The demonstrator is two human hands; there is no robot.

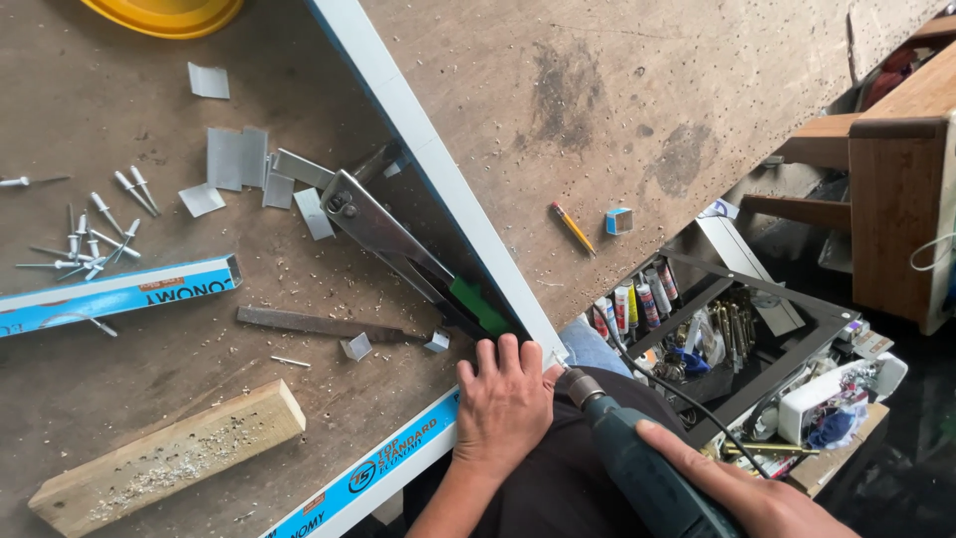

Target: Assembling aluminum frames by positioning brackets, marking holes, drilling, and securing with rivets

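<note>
Bottom centre of the frame: left hand (505,406) lies flat, palm down, fingers spread a little and extended, pressing on the corner where two white aluminium frame profiles (468,214) meet; it grips nothing, just holds the joint down. Lower right: right hand (749,488) is closed around the body of a dark green electric drill (637,468), fingers wrapped, thumb on top; the metal chuck (581,387) points at the frame corner just beside the left hand's thumb. A black cord (677,394) runs from the drill toward the right.

Along the lower profile, bottom centre-left, a long blue protective film strip with white and red lettering (383,468). Lower left: a pale wooden block dusted with metal shavings (169,453). Above it a flat dark metal file (314,323), with a small cut aluminium bit (356,346) near it.

Middle left: a second short aluminium section wrapped in blue printed film (115,292). Centre: a grey long-handled hand riveter with green grip (398,239) lying against the diagonal profile. Upper left: loose silver pop rivets (95,234) and small grey sheet-metal offcuts (239,159). Top left edge: part of a yellow round plastic object (164,15).

Right of the profile, mid-frame: a yellow pencil (573,227) and a small blue-white cube (619,220) on the brown worn workbench (597,90). Right, below the bench edge: a cluttered black tray with tubes and keys (717,329); far right, a wooden stool (896,199).
</note>
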